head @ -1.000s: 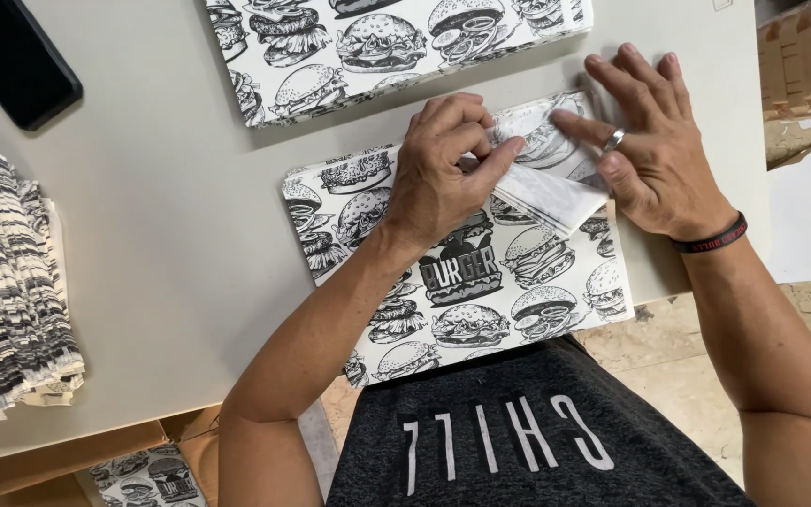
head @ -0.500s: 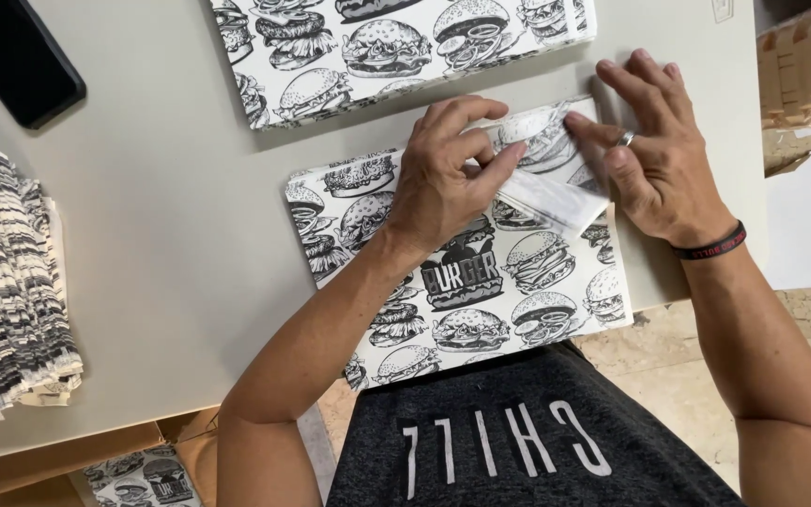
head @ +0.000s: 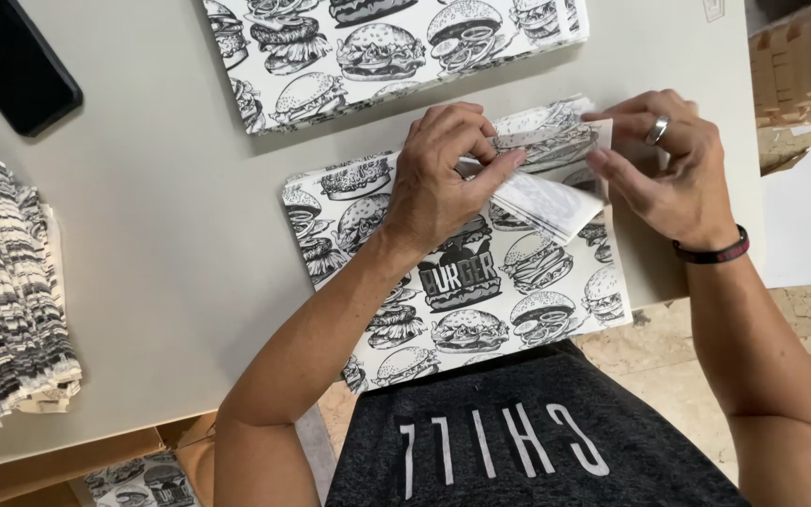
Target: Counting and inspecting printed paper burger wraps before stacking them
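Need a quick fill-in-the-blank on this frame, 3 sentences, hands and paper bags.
1. Both hands work the folded end of a paper bag printed with black-and-white ____.
2. The ring is worn on the ____ hand.
3. The left hand pinches the bag's white ____ with its fingers.

Missing words: burgers; right; flap

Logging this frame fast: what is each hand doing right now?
Left hand: shut, pinching the folded flap of the printed paper bag.
Right hand: fingers on the same flap; grip cannot be told.
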